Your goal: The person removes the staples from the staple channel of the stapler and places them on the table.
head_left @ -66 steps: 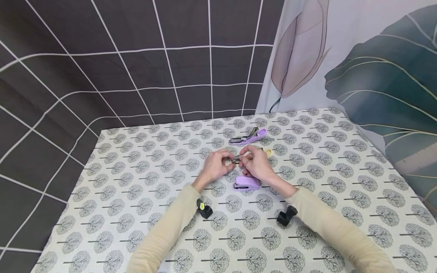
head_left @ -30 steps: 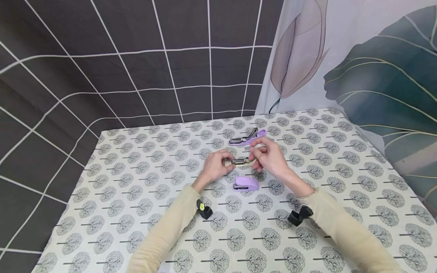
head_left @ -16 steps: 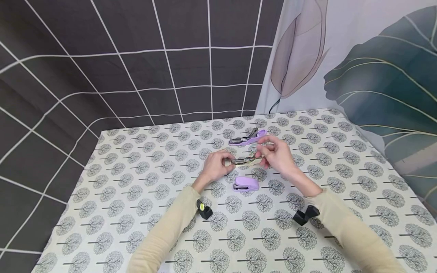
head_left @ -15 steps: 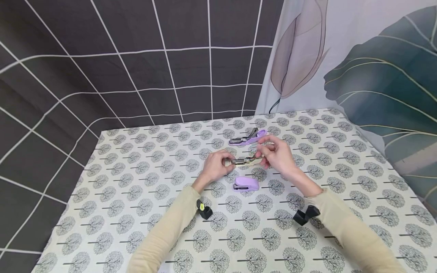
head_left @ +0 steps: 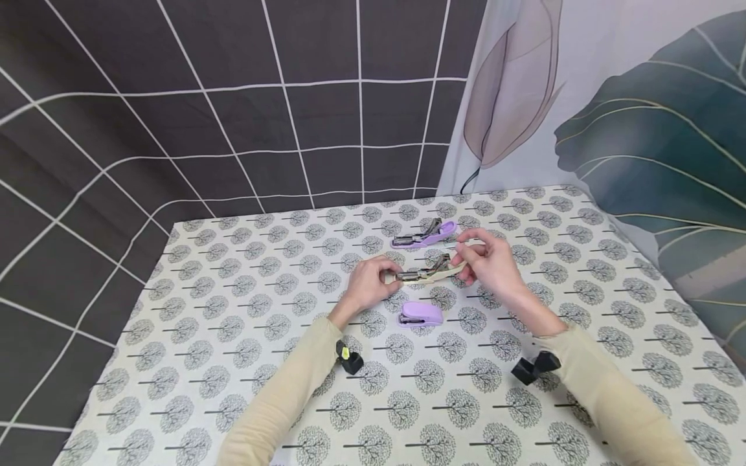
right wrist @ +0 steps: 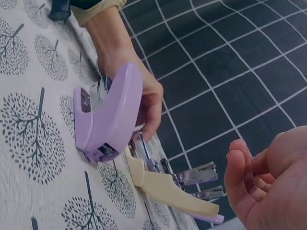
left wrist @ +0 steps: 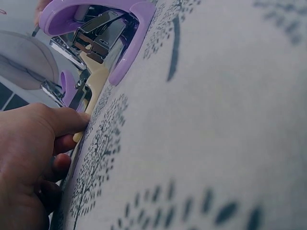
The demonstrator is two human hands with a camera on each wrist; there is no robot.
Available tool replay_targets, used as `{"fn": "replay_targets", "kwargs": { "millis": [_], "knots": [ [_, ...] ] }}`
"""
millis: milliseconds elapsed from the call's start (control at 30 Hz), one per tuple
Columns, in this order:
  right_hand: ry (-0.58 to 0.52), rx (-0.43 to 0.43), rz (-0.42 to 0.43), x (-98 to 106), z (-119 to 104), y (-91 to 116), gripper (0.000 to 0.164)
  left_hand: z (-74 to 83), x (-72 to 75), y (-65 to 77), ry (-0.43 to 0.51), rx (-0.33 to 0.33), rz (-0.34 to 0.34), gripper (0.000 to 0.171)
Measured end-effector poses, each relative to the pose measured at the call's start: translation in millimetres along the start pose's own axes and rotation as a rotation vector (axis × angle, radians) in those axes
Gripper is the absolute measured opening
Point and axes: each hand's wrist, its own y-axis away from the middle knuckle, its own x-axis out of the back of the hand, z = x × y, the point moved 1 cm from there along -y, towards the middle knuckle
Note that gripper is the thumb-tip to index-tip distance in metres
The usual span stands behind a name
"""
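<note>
From the head camera, the counter (head_left: 245, 362) has a cloth with small tree prints, and the cream stapler (head_left: 428, 274) is near its middle, a little toward the far edge. The left hand (head_left: 368, 283) holds the left end of this stapler with curled fingers. The right hand (head_left: 491, 262) is at the other end, where the cream base points up toward it; its fingers are bent and seem to pinch the tip, but I cannot tell this for sure here. A closed purple stapler (head_left: 421, 314) lies on the counter just in front of the cream one, nearer to the person. An opened purple stapler (head_left: 423, 235) lies behind, toward the far edge.

From the left wrist camera, the left hand (left wrist: 33, 163) lies low on the cloth and its fingers (left wrist: 64, 122) press on the end of the cream stapler (left wrist: 93, 91). The closed purple stapler (left wrist: 103, 33) is just beside it.

From the right wrist camera, the right hand (right wrist: 268, 182) has loosely curled fingers and it is near the tip of the cream stapler (right wrist: 172, 194) but apart from it, holding nothing. The left hand (right wrist: 132, 88) grips the far end behind the closed purple stapler (right wrist: 110, 117), which stands on the counter (right wrist: 29, 143).
</note>
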Motion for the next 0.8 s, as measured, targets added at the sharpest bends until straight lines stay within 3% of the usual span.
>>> {"fn": "replay_targets", "kwargs": {
  "millis": [633,800],
  "knots": [
    [-0.031,-0.067,0.056,27,11,3,0.024,1.2,0.2,-0.5,-0.002,0.014,-0.014,0.023],
    [-0.037,-0.069,0.065,33,16,4,0.014,0.8,0.7,-0.2,-0.005,0.005,-0.004,0.023]
  ]
}}
